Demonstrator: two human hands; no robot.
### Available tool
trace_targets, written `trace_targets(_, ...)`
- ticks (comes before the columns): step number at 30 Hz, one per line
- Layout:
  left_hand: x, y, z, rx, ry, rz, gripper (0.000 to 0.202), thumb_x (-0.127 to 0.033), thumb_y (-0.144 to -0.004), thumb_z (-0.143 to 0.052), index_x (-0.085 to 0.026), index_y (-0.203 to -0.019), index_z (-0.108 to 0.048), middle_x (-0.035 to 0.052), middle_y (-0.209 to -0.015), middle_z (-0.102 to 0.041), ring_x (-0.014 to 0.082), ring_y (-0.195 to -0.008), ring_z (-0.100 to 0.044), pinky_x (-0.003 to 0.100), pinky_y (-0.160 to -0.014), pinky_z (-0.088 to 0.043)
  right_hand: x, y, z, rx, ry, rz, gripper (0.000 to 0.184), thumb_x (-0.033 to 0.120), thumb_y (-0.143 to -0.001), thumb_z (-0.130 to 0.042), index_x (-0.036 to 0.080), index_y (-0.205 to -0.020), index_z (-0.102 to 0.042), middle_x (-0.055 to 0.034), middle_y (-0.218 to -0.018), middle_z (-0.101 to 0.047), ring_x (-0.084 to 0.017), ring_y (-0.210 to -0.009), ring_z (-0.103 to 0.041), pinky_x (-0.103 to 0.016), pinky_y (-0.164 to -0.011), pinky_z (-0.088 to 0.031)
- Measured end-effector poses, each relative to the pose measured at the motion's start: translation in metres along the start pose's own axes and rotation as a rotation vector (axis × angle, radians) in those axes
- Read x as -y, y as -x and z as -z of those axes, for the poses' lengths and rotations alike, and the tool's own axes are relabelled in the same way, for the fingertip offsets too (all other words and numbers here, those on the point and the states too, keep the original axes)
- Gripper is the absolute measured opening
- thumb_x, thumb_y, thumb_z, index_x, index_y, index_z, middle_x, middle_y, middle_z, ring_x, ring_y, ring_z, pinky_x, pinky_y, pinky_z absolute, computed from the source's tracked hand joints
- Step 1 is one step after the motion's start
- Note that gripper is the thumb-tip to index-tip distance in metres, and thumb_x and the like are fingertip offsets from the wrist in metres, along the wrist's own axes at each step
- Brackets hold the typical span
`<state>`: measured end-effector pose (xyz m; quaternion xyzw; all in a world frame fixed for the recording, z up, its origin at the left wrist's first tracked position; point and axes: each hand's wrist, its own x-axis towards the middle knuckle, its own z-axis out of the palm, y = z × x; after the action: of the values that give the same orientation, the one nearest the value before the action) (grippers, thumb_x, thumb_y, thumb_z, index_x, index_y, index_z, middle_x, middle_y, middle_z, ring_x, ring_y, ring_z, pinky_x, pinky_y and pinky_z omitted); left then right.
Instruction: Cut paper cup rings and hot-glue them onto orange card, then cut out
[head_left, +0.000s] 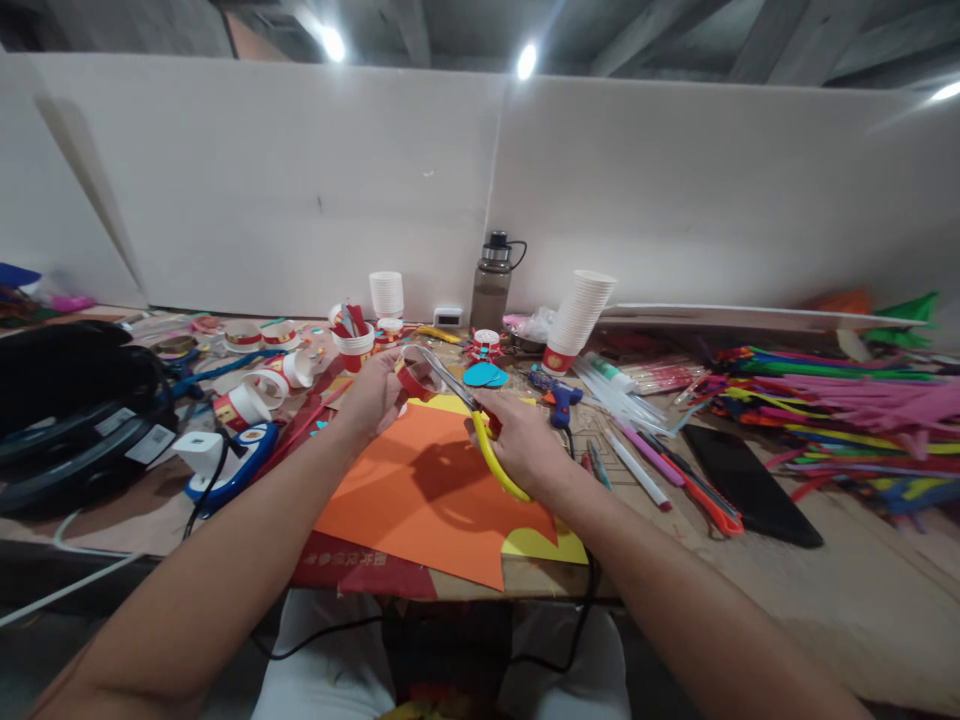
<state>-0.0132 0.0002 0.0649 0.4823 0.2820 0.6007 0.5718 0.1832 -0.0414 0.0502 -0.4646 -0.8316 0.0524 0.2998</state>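
Note:
Held up above the orange paper [390,490], a cut piece of red-and-white paper cup [415,382] is gripped by my left hand [379,392]. My right hand [517,440] is closed around the yellow handles of a pair of scissors [491,465]. The metal blades point up and left and lie against the cup piece; whether they are cutting into it I cannot tell. Yellow paper [544,545] shows under the orange sheet. Just beyond my hands lie blue paper discs [485,375] and a small red-and-white cup figure [486,345].
A stack of paper cups [581,320], a bottle [491,285] and a blue glue gun [559,395] stand or lie beyond. Pens [637,465], a black phone [750,485] and pipe cleaners [862,400] are at right. Cut cup rings [244,405] and a power strip [232,465] lie left.

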Motion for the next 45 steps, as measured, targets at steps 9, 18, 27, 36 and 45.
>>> trace_targets(9, -0.004, -0.001, 0.004, 0.041, -0.031, -0.05, 0.023, -0.03, -0.067, -0.08, -0.014, -0.068, -0.063, -0.0004, -0.062, -0.059, 0.009, -0.054, -0.053, 0.02, -0.05, -0.042, 0.001, 0.001, 0.002, -0.007, -0.046, -0.004, 0.012, 0.024, -0.086, -0.049, 0.019, -0.085, -0.059, -0.0015, -0.07, -0.057, -0.015, -0.062, -0.047, -0.026, -0.059, -0.03)
trace_targets(18, -0.001, -0.001, 0.005, -0.052, -0.081, -0.093, 0.017, -0.02, -0.064, -0.078, -0.014, -0.064, -0.061, -0.0008, -0.059, -0.057, 0.0095, -0.051, -0.052, 0.021, -0.048, -0.04, 0.001, 0.002, 0.001, 0.028, 0.053, -0.017, 0.015, 0.029, -0.087, -0.053, 0.019, -0.094, -0.062, -0.0059, -0.082, -0.06, -0.018, -0.073, -0.05, -0.028, -0.065, -0.033)
trace_targets(27, -0.004, 0.001, 0.01, 0.129, -0.184, -0.043, 0.022, -0.028, -0.071, -0.075, -0.013, -0.064, -0.06, -0.0011, -0.061, -0.056, 0.0079, -0.051, -0.049, 0.02, -0.047, -0.04, 0.0, 0.003, 0.0, 0.041, 0.014, -0.052, 0.022, 0.03, -0.088, -0.052, 0.019, -0.104, -0.064, -0.0068, -0.087, -0.063, -0.017, -0.071, -0.051, -0.027, -0.064, -0.033)
trace_targets(36, -0.008, -0.002, 0.012, 0.181, -0.132, 0.035, 0.034, -0.036, -0.066, -0.081, -0.012, -0.065, -0.058, 0.0008, -0.063, -0.059, 0.0095, -0.05, -0.056, 0.02, -0.044, -0.044, 0.002, 0.003, 0.001, 0.03, -0.008, -0.028, 0.017, 0.027, -0.087, -0.051, 0.018, -0.091, -0.065, -0.0037, -0.075, -0.061, -0.015, -0.063, -0.048, -0.026, -0.059, -0.029)
trace_targets(45, -0.008, -0.002, 0.015, 0.028, -0.146, -0.09, 0.03, -0.035, -0.069, -0.081, -0.014, -0.076, -0.061, 0.0011, -0.069, -0.064, 0.0118, -0.057, -0.062, 0.022, -0.051, -0.049, 0.0, 0.002, 0.0, 0.012, 0.008, -0.024, 0.015, 0.027, -0.086, -0.051, 0.018, -0.087, -0.062, -0.0024, -0.07, -0.058, -0.014, -0.06, -0.044, -0.026, -0.057, -0.026)
